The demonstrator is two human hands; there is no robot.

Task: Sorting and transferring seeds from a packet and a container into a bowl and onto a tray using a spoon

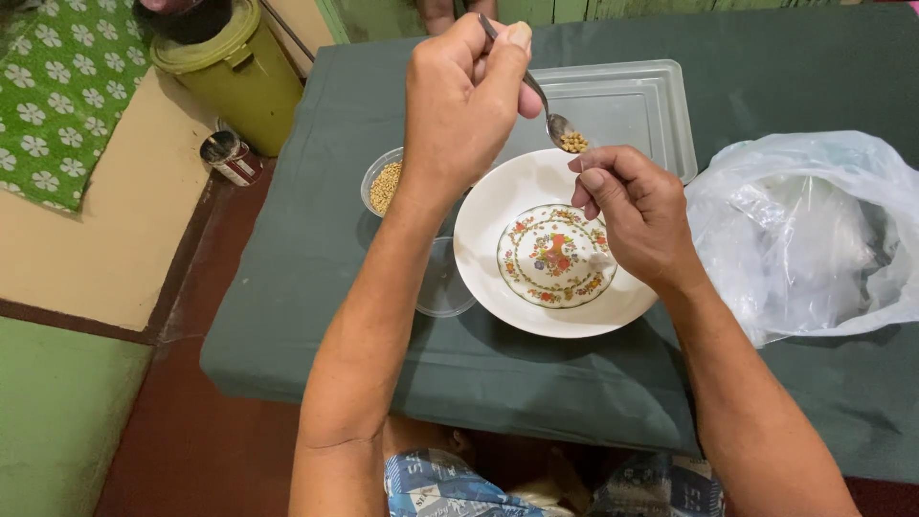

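Holding a spoon (548, 107) loaded with seeds (574, 142) over the white plate (488, 249), the left hand (464, 96) pinches its handle. The right hand (637, 213) hovers, fingers curled, holding nothing visible. The plate holds no seeds; the small cup (385, 187) remains nearly full.
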